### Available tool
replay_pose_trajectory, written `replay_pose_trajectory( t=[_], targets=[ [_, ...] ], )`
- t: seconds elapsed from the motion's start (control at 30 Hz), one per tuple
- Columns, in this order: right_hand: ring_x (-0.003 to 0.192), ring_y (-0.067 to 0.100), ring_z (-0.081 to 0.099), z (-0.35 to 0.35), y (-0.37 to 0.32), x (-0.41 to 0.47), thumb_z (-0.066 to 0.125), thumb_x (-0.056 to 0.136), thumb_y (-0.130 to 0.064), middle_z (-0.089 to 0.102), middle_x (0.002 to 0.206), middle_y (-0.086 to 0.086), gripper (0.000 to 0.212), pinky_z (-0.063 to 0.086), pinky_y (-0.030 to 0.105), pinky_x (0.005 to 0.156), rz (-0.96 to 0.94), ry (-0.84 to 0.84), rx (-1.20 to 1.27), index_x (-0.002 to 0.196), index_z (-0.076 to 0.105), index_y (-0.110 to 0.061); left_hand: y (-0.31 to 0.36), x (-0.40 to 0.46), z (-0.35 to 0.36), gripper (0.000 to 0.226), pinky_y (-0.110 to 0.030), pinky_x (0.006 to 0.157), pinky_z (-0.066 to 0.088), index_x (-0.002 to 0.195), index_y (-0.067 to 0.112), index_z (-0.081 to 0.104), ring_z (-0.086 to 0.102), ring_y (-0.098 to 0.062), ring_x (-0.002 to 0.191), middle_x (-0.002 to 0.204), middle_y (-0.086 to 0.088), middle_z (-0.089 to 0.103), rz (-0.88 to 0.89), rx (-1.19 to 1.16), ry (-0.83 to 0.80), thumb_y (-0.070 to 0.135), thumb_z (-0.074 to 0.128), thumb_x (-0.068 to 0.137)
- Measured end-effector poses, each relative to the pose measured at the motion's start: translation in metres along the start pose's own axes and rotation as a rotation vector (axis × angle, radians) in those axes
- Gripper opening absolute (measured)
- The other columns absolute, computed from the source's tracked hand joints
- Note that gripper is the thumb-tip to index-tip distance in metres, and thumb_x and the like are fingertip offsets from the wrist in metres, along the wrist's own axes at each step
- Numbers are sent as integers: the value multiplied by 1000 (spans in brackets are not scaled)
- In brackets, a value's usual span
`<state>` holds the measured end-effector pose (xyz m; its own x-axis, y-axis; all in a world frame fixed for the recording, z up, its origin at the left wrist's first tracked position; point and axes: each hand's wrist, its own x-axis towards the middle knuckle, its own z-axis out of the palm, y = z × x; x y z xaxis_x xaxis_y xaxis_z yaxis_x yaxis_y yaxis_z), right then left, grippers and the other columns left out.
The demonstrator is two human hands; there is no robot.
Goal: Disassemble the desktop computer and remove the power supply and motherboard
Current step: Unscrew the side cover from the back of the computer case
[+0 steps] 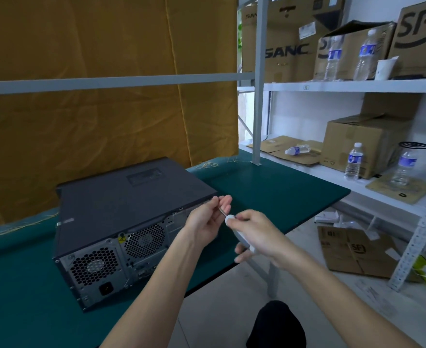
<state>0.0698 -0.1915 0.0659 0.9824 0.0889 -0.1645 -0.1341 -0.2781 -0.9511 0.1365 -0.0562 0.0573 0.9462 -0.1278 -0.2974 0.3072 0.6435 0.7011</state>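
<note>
Right hand point(257, 234) gripping white screwdriver point(237, 228) handle, left hand point(208, 222) pinching its metal shaft, closed desktop computer point(121, 222) on green table point(269, 194).

Storeroom workshop, metal shelving point(332, 86) stacked with shipping cartons point(365, 144), green workbench point(269, 192)

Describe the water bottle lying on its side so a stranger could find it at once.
Look at the white shelf unit right of the green table. On its lower shelf, flattened cardboard carries the bottle. It alone lies down; the other bottles stand upright.
</note>
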Motion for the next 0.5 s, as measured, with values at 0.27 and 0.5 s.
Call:
replay_pose_trajectory(
  t=[0.27, 0.5],
  targets=[
    [42, 12, 44, 1, 21, -4, 61, 98, -20, 63, 70, 8, 17, 35, 26, 37, 64, -108, 289, 96, 66, -3, -13, 2, -8, 28, -23, 64, 60, 114, -9, 63, 77, -19, 85, 98, -15, 78, 110, 78, 3, 16, 54, 105],
    [66, 20, 70, -3, 9, 3, 74, 90, -21, 71, 87, 6, 18, 62, 35, 61, -55, -13, 72, 106, 69, -14, -10, 7, -11, 18, -26, 61, 60, 111, -8, 63, 77, -19, 80, 93, -14, 78, 109, 72, -23, 6, 56, 103]
  ],
)
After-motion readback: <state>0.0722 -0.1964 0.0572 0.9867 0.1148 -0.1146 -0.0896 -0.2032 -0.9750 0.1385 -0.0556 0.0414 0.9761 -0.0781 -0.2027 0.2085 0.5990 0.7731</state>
